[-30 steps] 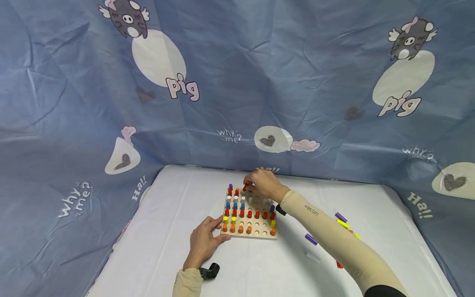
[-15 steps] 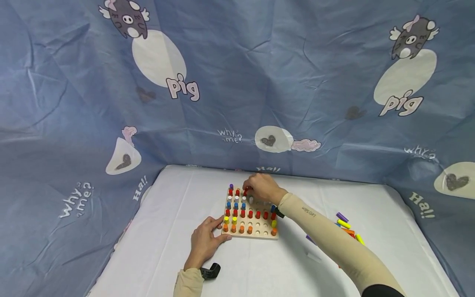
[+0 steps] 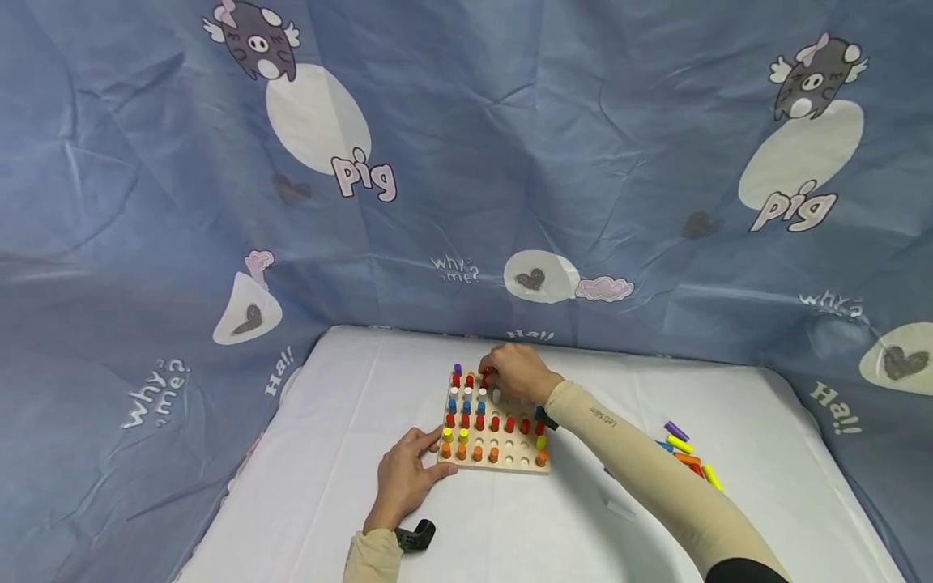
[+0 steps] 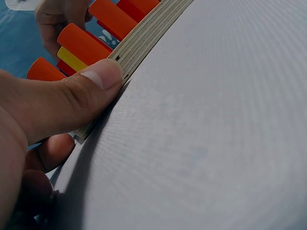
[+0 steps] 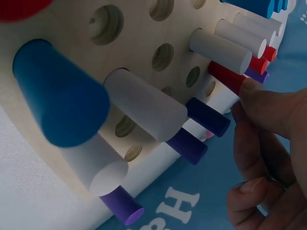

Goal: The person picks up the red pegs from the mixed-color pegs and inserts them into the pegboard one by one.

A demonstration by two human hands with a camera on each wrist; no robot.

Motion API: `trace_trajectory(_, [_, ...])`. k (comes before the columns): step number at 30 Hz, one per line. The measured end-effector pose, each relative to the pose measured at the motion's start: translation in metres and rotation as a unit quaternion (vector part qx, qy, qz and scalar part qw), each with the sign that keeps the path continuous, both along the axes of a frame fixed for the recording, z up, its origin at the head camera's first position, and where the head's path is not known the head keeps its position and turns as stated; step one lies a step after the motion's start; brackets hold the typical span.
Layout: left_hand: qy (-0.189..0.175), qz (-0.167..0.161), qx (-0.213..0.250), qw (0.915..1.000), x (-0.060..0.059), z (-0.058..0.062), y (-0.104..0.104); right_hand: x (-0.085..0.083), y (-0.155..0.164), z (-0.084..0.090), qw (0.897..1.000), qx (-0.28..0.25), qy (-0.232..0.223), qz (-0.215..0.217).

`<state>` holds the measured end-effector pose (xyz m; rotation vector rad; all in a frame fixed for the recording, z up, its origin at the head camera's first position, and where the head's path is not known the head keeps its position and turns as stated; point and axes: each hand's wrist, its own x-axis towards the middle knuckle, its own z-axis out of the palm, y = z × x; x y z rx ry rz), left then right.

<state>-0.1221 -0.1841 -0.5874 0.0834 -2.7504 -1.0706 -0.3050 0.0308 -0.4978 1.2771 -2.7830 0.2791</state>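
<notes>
1. Evidently a peg was being seated: the right hand [image 3: 516, 372] pinched a red peg [image 5: 229, 77] at the far row of the wooden pegboard [image 3: 503, 465], fingertips [image 5: 261, 98] closed on its top end.
2. Meanwhile the left hand [image 3: 404, 478] braced the board's near-left corner, thumb [image 4: 76, 98] pressed flat against the edge, fingers relaxed and gripping nothing.
3. Judging by this, the next move called for pressing the peg fully down, letting go, then reaching to the loose pegs [image 3: 685, 455] lying at the right on the white cloth [image 3: 328, 421].

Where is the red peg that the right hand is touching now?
In the head view, the red peg stands in the far row of the pegboard, at the right hand fingertips, right of another red peg.
</notes>
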Motion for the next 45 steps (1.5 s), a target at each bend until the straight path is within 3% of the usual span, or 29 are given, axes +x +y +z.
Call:
trace_trajectory(28, [0.004, -0.002, -0.006, 1.0000, -0.0037, 0.0018, -0.0006, -0.0022, 0.0010, 0.0040, 1.000, 0.008, -0.016, 0.005])
trace_trajectory(45, [0.001, -0.002, -0.006, 1.0000, 0.0005, -0.0007, 0.0001, 0.0031, -0.0053, -0.0042, 0.999, 0.014, -0.038, -0.004])
